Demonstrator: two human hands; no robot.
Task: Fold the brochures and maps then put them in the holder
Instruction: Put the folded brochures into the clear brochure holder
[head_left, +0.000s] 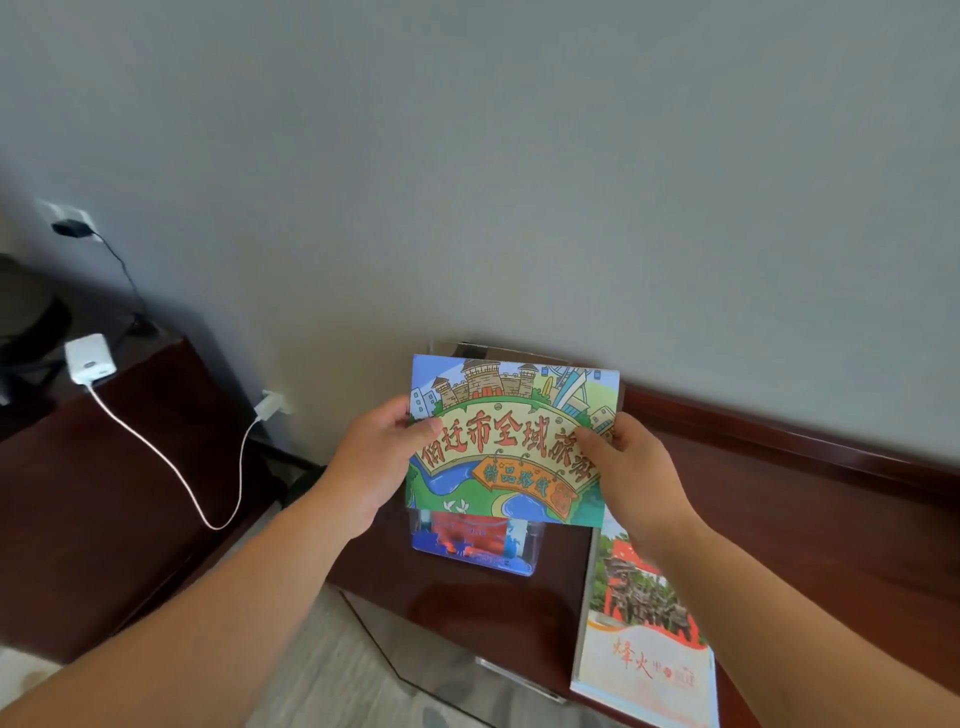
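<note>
The left hand (379, 457) grips the left edge of a colourful cartoon-printed paper map (511, 441), thumb on the front face. The right hand (628, 467) pinches its right edge in the same way. Held between them, the map sits just below the centre of the frame, upright and facing the camera. It looks folded down to a compact rectangle, though how many layers it has cannot be told.

Directly beneath its lower edge stands a clear plastic holder (530, 561), and a red-and-blue brochure (467, 532) is already standing inside it. So one piece appears stowed, and the map seems ready to be lowered in behind or beside it.

At the lower right of the frame a stack of pale brochures with a red-and-green photo cover (644, 649) lies flat on the dark reddish wooden desk (805, 509). These are likely what remains to be handled.
</note>
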